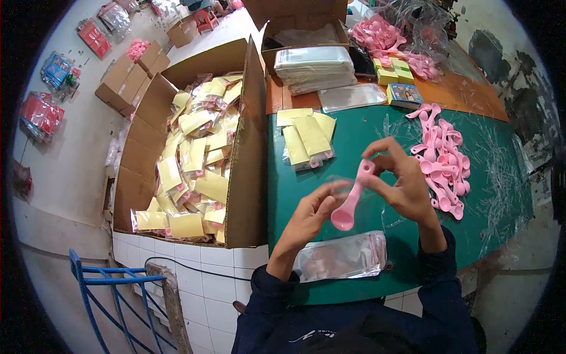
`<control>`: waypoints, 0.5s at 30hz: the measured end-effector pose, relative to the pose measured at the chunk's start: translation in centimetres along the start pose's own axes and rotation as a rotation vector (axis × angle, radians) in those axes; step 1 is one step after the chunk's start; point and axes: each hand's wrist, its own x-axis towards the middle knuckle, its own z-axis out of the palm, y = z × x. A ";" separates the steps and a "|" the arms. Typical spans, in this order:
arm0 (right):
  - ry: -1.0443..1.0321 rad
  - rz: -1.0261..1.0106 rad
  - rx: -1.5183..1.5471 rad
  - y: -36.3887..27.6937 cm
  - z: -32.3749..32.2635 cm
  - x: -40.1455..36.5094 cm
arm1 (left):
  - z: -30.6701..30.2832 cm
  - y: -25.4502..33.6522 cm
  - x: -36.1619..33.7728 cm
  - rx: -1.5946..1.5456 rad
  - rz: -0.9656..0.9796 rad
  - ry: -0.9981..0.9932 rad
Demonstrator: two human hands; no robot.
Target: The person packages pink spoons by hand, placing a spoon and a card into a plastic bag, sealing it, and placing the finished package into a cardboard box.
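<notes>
Between my hands, over the green table, is a pink spoon [348, 211] with its bowl pointing down toward me. The fingers of my right hand [394, 177] pinch its handle near the holed end. My left hand [312, 213] is closed beside the spoon, its thumb and fingertips together on what looks like a thin clear wrap, blurred. Just below my hands lies a stack of clear plastic bags [345, 258]. A pile of pink spoons [445, 162] sits right of my right hand. Packets with yellow cards [308, 137] lie beyond my left hand.
A large open cardboard box [250, 147] full of yellow-card packets stands left of the green table [501, 177]. At the back are stacked clear bags [315, 65], small card stacks [404, 93] and bagged pink spoons [377, 35]. A blue metal frame [115, 281] stands lower left.
</notes>
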 end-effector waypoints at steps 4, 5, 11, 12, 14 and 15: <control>0.099 -0.018 0.020 0.6 0.3 -0.3 | -0.2 0.6 -0.3 0.035 -0.160 -0.125; 0.073 0.034 0.012 0.2 0.2 -0.5 | -0.3 0.5 -0.2 0.066 -0.135 -0.118; -0.468 -0.352 -0.040 2.5 -0.6 1.4 | -0.9 0.0 -0.1 0.079 -0.113 -0.005; -0.474 -0.298 0.029 3.7 -2.1 3.0 | -0.7 0.2 0.0 0.063 -0.089 0.012; -0.425 -0.117 0.158 6.8 -6.4 7.3 | -0.5 0.6 0.0 0.030 -0.065 0.042; -0.215 -0.062 -0.055 10.4 -9.2 9.7 | -0.5 0.8 -0.1 0.014 -0.065 0.054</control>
